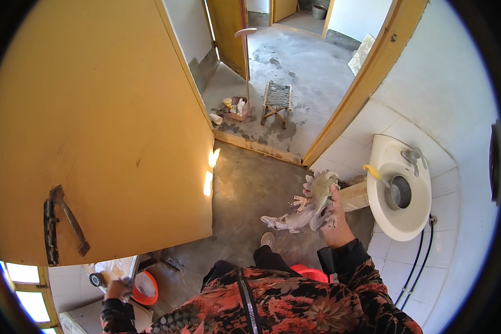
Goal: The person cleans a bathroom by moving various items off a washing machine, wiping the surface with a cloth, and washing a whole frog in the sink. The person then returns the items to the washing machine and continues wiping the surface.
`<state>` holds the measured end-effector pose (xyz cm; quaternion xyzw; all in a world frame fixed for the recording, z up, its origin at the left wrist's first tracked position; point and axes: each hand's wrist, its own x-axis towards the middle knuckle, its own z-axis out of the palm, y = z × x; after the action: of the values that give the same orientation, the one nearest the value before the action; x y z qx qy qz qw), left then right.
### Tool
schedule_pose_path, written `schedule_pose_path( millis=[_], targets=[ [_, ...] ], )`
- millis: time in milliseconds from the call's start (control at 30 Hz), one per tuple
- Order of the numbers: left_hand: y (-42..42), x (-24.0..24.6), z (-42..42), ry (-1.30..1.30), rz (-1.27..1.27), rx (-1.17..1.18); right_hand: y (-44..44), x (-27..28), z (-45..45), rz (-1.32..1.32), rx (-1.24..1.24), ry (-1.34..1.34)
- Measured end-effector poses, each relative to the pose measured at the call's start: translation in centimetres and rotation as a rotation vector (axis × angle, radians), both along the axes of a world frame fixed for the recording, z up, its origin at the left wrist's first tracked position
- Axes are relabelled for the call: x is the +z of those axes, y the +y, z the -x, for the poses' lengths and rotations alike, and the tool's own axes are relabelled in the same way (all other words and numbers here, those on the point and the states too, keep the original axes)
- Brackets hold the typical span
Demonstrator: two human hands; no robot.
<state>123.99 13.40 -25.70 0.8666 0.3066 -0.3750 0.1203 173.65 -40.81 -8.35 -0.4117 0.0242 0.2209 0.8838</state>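
My right hand [338, 225] grips a bunch of toy dinosaur figures in front of my body. One is a pale green toy dinosaur [319, 188] with plates along its back. A greyish toy dinosaur [292, 221] sticks out to the left, its head pointing away from my hand. Between them a small pinkish toy part [300, 202] shows. Down at the lower left, my left hand [117, 289] is blurred over the edge of a low table [119, 267]; something greyish is at its fingers, and whether it is held I cannot tell. A dark ridged wheel-like object [96, 279] lies beside it.
A yellow door [108, 125] fills the left. To the right, a washbasin [378, 208] holds a metal pot [400, 192] and a yellow-handled tool [372, 171]. Orange [145, 288] and red [309, 272] basins sit low. Beyond the raised threshold [259, 148] are a folding stool [277, 98] and dustpan [238, 110].
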Motion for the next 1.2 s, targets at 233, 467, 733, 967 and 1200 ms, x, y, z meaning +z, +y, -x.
schedule_pose_path(
  millis=[233, 467, 733, 967, 1200],
  targets=[
    [-13.0, 2.8, -10.8, -0.153, 0.692, 0.414, -2.2, 0.5, -5.8, -0.022, -0.01, 0.09],
    [-8.8, -0.3, -8.3, -0.3, 0.177, 1.077, -5.7, -0.1, -8.6, 0.068, -0.08, 0.044],
    [0.0, -2.8, -0.8, -0.68, -0.322, 1.342, -6.2, 0.9, -10.0, 0.068, -0.179, 0.065],
    [-3.9, -3.3, 2.7, -0.416, -0.493, 1.369, 0.2, 2.1, -10.9, 0.106, -0.091, 0.022],
    [-2.6, -5.2, 0.9, -0.351, -0.485, 1.375, 6.8, 3.2, -11.7, 0.081, -0.02, 0.011]
  ],
)
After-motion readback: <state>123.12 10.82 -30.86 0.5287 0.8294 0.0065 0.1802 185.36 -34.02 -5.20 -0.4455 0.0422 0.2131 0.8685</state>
